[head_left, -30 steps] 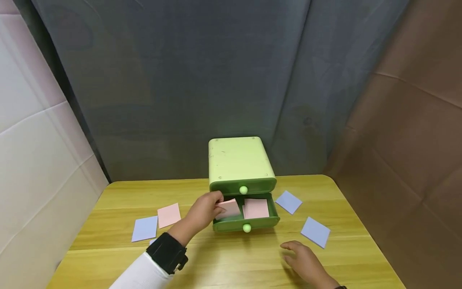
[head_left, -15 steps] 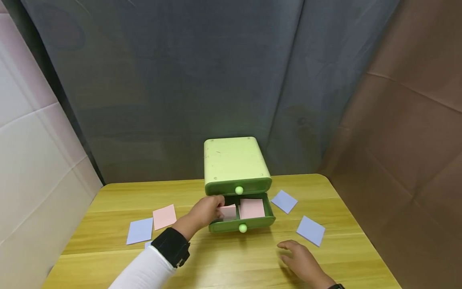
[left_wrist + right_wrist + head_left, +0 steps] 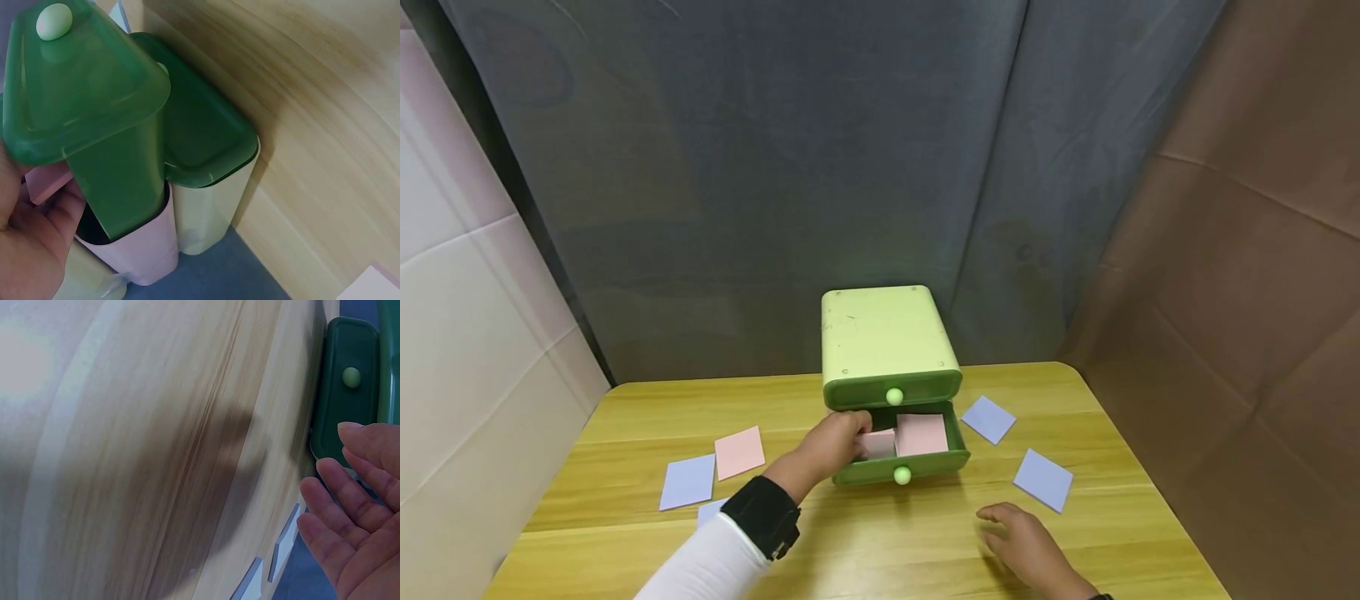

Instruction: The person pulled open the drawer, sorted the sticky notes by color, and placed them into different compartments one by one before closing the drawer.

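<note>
My left hand (image 3: 829, 447) reaches into the left side of the pulled-out green drawer (image 3: 867, 474), pinching a pink sticky-note pad (image 3: 878, 444) between thumb and fingers. In the left wrist view the same pink pad (image 3: 47, 181) shows partly, behind the drawer's end. A second pink pad (image 3: 922, 434) lies to its right inside the drawer. The drawer belongs to a small cabinet (image 3: 886, 333) with a pale green top; the drawer above is closed. Over the table in front and to the right, my right hand (image 3: 1028, 543) is held with relaxed fingers, holding nothing.
Left of the cabinet lie a pink pad (image 3: 740, 452), a blue pad (image 3: 688, 482) and another blue pad (image 3: 708, 511) partly behind the left forearm. To the right are two blue pads, one farther back (image 3: 988, 418) and one nearer (image 3: 1044, 480). A grey curtain (image 3: 775, 192) hangs behind.
My left hand has lowered the pinched pink pad from the drawer's rim down into its left side. The right hand stays nearly still. The head view has shifted slightly.
</note>
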`<state>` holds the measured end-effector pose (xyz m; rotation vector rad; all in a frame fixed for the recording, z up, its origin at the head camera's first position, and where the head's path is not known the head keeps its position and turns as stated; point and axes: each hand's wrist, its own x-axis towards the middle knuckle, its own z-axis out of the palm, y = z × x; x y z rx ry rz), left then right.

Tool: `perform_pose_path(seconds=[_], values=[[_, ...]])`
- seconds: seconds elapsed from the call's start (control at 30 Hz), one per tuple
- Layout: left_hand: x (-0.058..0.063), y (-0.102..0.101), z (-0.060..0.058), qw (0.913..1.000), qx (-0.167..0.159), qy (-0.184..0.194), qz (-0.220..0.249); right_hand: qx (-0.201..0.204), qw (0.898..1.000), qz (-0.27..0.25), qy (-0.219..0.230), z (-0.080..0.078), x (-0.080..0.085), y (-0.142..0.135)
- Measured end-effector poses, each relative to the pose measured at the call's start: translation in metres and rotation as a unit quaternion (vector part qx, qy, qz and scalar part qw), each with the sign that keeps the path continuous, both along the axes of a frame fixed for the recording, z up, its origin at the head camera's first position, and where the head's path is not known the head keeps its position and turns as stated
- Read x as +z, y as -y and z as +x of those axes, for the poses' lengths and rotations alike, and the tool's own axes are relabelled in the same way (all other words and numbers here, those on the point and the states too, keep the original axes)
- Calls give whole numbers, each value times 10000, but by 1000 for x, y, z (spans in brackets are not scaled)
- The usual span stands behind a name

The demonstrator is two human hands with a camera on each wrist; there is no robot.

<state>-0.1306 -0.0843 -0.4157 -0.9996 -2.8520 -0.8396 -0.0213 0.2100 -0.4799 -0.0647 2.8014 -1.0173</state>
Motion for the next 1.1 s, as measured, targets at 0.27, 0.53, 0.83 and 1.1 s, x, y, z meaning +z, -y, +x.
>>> perform_pose_path(seconds=[0.27, 0.53, 0.83, 1.1], values=[[0, -1, 3, 9997, 168, 133, -108, 27, 10000, 2, 66, 0, 0, 0], [2, -1, 7, 9995, 192, 71, -222, 24, 10000, 62, 28, 0, 1, 1], [1, 0, 7, 9992, 242, 34, -312, 68, 10000, 26, 5, 1, 0, 0], [1, 0, 7, 9995, 203, 17, -232, 124, 9999, 6, -46, 2, 0, -2]])
